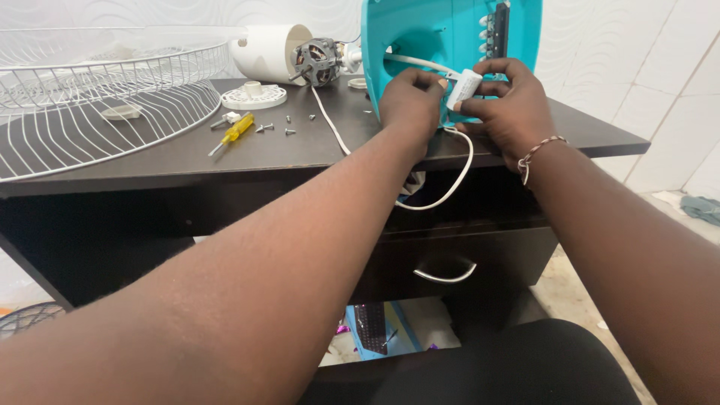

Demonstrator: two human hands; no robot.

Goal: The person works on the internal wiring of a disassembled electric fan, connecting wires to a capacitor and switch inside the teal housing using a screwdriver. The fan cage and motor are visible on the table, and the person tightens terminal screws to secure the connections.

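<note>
Both hands working a small white capacitor (465, 86) at the teal fan housing (450, 37), near the desk's (300, 146) front-right edge.

Left hand (409, 101) is pinching its wire end w/ fingers closed; right hand (506, 105) is curling round the cylinder, gripping it; looks like the wiring step inside the housing; next move prob. needs a steady pull or seat w/o straining leads; white cord (450, 187) is drooping over the front edge, in the way; motor (319, 60), yellow screwdriver (234, 131), loose screws (274, 127) lying mid-desk; wire grille (97, 112) is overhanging the left edge.
</note>
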